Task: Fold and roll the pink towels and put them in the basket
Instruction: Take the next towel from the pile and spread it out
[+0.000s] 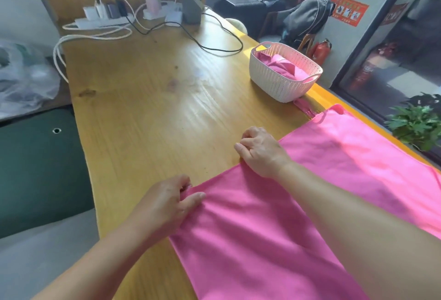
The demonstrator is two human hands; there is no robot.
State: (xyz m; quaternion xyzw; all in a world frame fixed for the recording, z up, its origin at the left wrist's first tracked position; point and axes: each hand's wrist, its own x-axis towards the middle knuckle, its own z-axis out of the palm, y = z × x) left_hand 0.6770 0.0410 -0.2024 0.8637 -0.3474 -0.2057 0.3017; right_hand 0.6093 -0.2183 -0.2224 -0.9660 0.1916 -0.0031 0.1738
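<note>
- Left hand (167, 200) pinching the near-left edge of the pink towel (274, 228), thumb on top, fingers curled under the hem.
- Right hand (259, 150) gripping the same edge farther along, knuckles up, fingers tucked round the cloth.
- Both hands clamped on that one edge, set apart along it, forearms lying over the spread fabric.
- Towel lying flat and open on the tabletop (148, 99), far corner with its hanging loop close to the tabletop's right edge, no fold visible yet.
- Likely step: start of the fold, with the gripped edge about to be lifted and carried across.
- Next move probably calls for raising both hands together, keeping the edge taut and level, and laying it on the opposite edge so corners meet.
- White basket (284, 72) standing farther off near the right edge, well apart from the hands, already holding pink towels, at least one rolled (282, 64).
- Small strip of pink cloth (304, 107) lying just beside the basket's near side.
- Power strips and cables (114, 16) at the far end, out of the way.
</note>
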